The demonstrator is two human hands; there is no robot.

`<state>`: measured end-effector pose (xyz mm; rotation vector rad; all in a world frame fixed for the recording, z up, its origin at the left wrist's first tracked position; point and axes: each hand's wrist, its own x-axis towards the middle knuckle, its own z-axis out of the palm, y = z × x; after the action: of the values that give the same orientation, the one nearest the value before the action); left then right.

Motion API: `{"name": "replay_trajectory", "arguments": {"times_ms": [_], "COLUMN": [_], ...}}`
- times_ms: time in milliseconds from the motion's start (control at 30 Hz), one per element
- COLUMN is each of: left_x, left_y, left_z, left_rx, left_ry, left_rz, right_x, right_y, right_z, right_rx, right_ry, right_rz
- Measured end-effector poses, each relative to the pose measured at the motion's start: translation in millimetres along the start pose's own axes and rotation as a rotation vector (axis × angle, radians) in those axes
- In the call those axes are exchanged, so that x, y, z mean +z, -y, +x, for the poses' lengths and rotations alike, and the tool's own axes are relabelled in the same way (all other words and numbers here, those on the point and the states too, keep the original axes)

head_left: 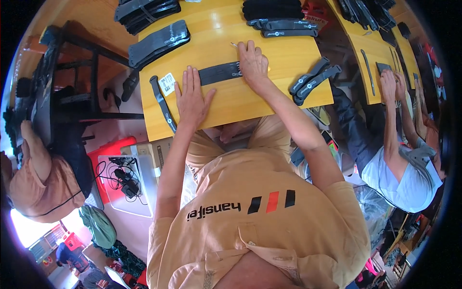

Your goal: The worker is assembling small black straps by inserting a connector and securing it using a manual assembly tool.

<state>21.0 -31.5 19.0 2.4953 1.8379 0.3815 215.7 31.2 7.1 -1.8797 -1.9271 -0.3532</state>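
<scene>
Head view: looked down on a tan shirt (250,164), lower centre of the frame, its dark lettering upside down beside black and red bars.
Left hand (192,103): lay flat at the strap's left end, fingers extended and unclenched, apparently to steady it.
Right hand (253,62): covered the strap's right end with bent fingers; whether they gripped it or only pressed, I cannot tell.
Black strap (216,74): lay flat between the hands, upper centre of the frame, probably kept straight that way; small pale print showed beside the right hand.
White label (167,83): sat left of the left hand, its fine print and code too small to read.
Narrow band (162,105): lay along the left side of the counter (226,101), a pale round mark near its lower end.
Looped straps (315,81): were grouped at the counter's right, perhaps to leave the middle free.
Strap stacks: one (159,44) at upper left, another (288,32) at upper right of centre, both with pale printed marks, seemingly piled within reach.
Co-worker's hands (392,84): rested over a separate table, upper right.
</scene>
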Motion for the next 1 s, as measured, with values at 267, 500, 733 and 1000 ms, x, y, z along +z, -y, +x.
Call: {"name": "replay_trajectory", "arguments": {"times_ms": [267,500,733,1000], "left_x": [-101,-97,-75,-54], "left_y": [32,100,99,99], "left_z": [-88,-287,-340,-381], "left_rx": [-0.186,-0.456,-0.371,-0.261], "left_ry": [0.317,1.185,1.181,1.147], "left_rz": [-0.641,-1.087,-1.089,-1.087], "right_x": [-5,-10,-7,-5], "right_y": [-2,-5,-6,-7], "right_z": [-4,-2,-2,-3], "right_rx": [0.146,0.173,0.130,0.141], "right_ry": [0.027,0.011,-0.011,0.002], "right_rz": [0.180,0.240,0.211,0.268]}}
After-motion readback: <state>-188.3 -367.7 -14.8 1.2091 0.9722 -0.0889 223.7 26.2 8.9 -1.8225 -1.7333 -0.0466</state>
